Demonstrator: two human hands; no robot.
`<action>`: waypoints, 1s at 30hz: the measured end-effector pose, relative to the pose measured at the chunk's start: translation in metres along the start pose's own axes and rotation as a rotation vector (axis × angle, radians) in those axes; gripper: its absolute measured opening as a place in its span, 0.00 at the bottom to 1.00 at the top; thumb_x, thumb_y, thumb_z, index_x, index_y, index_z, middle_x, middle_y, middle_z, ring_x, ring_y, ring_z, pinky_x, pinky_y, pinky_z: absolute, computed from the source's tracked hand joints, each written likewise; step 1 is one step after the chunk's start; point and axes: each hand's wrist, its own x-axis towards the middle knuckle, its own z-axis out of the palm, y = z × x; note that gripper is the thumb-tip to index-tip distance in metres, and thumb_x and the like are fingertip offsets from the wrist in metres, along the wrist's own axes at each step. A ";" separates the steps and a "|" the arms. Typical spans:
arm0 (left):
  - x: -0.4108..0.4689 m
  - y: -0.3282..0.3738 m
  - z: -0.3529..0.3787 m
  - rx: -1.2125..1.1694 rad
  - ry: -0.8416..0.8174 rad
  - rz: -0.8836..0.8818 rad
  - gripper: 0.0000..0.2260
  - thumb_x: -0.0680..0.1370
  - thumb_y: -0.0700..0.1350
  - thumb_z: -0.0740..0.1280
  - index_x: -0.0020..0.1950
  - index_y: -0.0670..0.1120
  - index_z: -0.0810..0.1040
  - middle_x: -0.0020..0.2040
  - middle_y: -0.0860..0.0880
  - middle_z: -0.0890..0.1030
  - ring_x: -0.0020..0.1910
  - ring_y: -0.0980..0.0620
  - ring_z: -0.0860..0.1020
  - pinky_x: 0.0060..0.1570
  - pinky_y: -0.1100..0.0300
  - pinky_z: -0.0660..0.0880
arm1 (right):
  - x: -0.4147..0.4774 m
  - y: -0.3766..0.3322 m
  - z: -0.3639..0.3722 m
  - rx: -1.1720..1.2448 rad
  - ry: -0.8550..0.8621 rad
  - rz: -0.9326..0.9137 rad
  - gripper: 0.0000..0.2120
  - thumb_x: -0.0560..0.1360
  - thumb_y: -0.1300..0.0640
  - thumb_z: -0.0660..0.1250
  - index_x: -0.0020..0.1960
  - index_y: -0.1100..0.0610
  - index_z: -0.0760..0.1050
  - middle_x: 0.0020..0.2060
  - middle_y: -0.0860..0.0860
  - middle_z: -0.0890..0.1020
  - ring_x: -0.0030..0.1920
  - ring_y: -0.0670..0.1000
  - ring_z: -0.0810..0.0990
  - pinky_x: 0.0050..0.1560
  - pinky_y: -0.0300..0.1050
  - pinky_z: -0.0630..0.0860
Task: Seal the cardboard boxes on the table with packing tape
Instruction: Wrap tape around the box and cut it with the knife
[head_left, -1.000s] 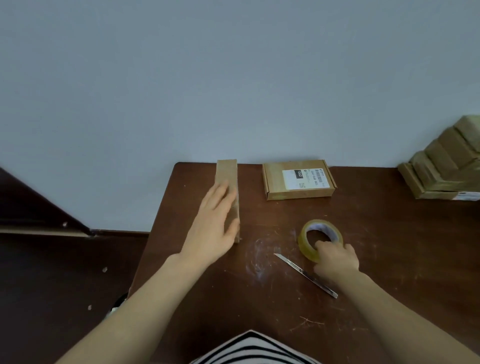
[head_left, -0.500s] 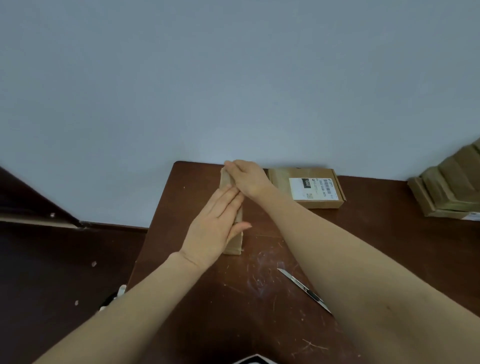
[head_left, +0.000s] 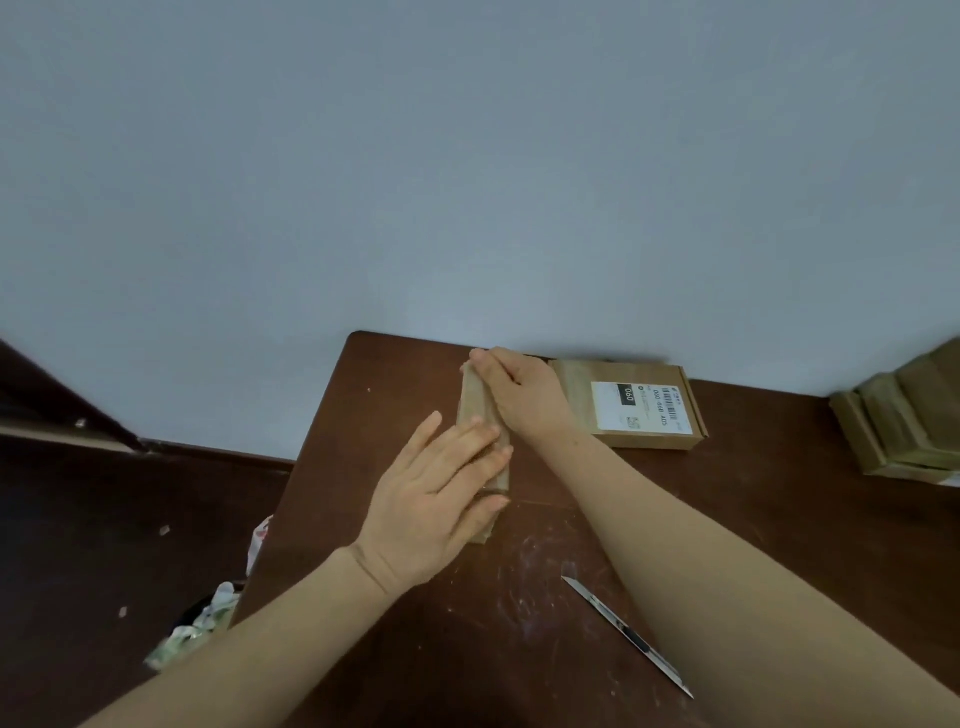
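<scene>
Table (head_left: 519, 654) under narrow box (head_left: 475, 400), labelled box (head_left: 576, 400), knife (head_left: 628, 636).

The only print I can read is on the white shipping label (head_left: 641, 408) on the flat cardboard box (head_left: 571, 389), just right of the narrow box (head_left: 478, 410) that my right hand (head_left: 519, 389) pinches. It lies sideways to me: a black block with "060" in white, a line that looks like "060 068 A05", a barcode and a small QR code. The finer lines are too small to make out.
</scene>
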 end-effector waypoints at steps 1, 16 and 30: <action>0.006 0.000 -0.002 0.009 0.020 -0.013 0.22 0.82 0.55 0.56 0.56 0.40 0.81 0.55 0.43 0.82 0.59 0.47 0.78 0.66 0.45 0.69 | 0.001 0.000 0.001 -0.006 -0.003 -0.004 0.20 0.81 0.49 0.59 0.47 0.65 0.79 0.42 0.60 0.82 0.44 0.56 0.79 0.51 0.48 0.72; 0.003 -0.017 0.014 -0.114 0.006 0.127 0.18 0.83 0.48 0.54 0.67 0.39 0.72 0.65 0.40 0.74 0.69 0.44 0.68 0.71 0.49 0.62 | 0.004 0.003 0.005 0.233 0.004 0.086 0.15 0.79 0.51 0.63 0.45 0.61 0.81 0.44 0.63 0.83 0.42 0.53 0.79 0.52 0.51 0.76; -0.012 0.009 0.014 -0.846 -0.083 -0.666 0.45 0.70 0.67 0.64 0.74 0.63 0.35 0.78 0.55 0.44 0.75 0.63 0.47 0.73 0.63 0.55 | -0.012 -0.013 -0.003 -0.014 -0.073 0.299 0.23 0.80 0.40 0.53 0.70 0.50 0.64 0.66 0.52 0.73 0.63 0.53 0.72 0.56 0.42 0.66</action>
